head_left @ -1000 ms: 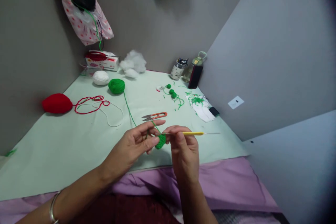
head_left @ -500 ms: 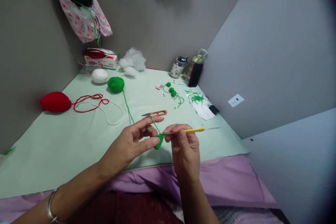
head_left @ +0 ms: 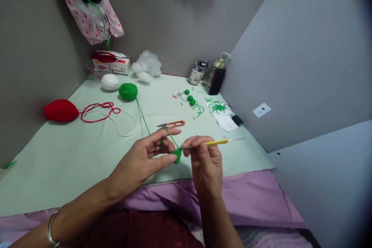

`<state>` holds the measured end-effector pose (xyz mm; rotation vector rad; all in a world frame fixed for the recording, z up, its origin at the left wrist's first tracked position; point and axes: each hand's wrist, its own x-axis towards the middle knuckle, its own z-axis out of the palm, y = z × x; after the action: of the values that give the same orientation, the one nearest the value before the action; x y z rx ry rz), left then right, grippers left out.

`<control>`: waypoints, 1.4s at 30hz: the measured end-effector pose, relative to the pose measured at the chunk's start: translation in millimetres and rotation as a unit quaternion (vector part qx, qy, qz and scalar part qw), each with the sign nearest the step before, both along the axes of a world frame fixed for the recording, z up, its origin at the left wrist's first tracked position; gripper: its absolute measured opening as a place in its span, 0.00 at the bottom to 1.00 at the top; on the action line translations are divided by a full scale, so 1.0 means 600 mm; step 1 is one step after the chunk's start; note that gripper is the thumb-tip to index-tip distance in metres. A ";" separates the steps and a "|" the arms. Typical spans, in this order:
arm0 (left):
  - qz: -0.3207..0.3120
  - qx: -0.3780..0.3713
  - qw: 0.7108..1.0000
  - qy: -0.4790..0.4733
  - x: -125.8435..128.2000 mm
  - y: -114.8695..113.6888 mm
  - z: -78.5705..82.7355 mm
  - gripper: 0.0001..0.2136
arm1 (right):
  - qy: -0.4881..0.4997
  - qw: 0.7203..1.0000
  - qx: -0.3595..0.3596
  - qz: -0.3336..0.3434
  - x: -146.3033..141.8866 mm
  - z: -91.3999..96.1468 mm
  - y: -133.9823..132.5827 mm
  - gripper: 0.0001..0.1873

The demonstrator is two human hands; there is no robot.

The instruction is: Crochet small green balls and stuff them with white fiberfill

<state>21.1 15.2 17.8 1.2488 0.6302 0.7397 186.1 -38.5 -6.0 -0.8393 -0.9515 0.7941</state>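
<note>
Between thumb and fingers, my left hand (head_left: 151, 153) pinches a small piece of green crochet work (head_left: 177, 156). Green yarn (head_left: 143, 116) runs from the green yarn ball (head_left: 128, 92) to that hand and passes over its raised index finger down to the piece. My right hand (head_left: 206, 159) is closed around a crochet hook (head_left: 216, 143) with a yellow handle, held nearly level. The hook's thin metal end reaches the top edge of the green piece. Just beyond my left fingertips lie orange-handled thread snips (head_left: 171, 124) on the table.
Red yarn (head_left: 61, 111) and a white yarn ball (head_left: 110, 82) lie at left. White stuffing (head_left: 147, 66) sits at the back. Toward the right are small green crocheted balls (head_left: 191, 100), yarn scraps on white paper (head_left: 228, 123), a pen holder (head_left: 197, 74) and a leaning phone (head_left: 217, 81).
My right hand and the hook have shifted very slightly to the right. The green piece has turned a little in my left fingers. The view has tilted slightly down.
</note>
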 end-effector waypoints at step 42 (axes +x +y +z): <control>0.086 0.182 0.977 0.077 0.013 -0.006 0.001 0.20 | -0.293 0.947 0.132 -0.018 0.028 0.007 -0.015 0.12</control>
<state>29.0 11.5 18.1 1.6137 0.7583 0.9370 203.0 -47.5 -1.9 -0.8687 -1.5264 0.3659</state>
